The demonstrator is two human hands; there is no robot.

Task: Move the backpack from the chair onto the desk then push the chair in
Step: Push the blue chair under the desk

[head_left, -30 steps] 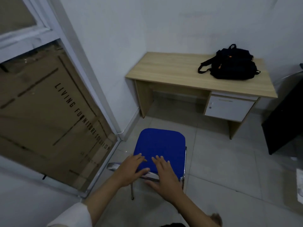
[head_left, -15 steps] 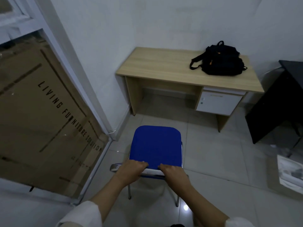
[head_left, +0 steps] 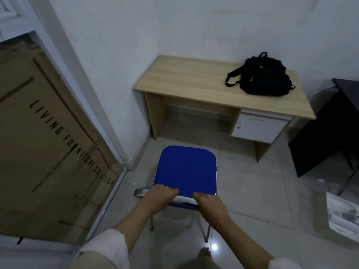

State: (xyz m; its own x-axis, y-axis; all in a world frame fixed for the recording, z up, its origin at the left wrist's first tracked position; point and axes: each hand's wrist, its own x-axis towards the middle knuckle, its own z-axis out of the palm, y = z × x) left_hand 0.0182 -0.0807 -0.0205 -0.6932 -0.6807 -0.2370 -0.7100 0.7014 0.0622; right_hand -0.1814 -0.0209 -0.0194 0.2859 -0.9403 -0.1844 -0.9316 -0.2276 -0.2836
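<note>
The black backpack (head_left: 264,77) lies on the right part of the light wooden desk (head_left: 190,80), which stands against the far wall. A chair with a blue seat (head_left: 186,169) and metal legs stands on the tiled floor, well in front of the desk and apart from it. My left hand (head_left: 158,198) and my right hand (head_left: 209,205) both grip the top of the chair's backrest at the near edge, fingers curled over it.
A white drawer unit (head_left: 259,128) hangs under the desk's right side. A black piece of furniture (head_left: 330,129) stands to the right. A glass door with a large cardboard box (head_left: 44,133) behind it fills the left. Papers (head_left: 342,216) lie on the floor at right.
My hands went from resting flat on the chair with fingers spread to curled around the backrest top. The desk now appears a little closer in view.
</note>
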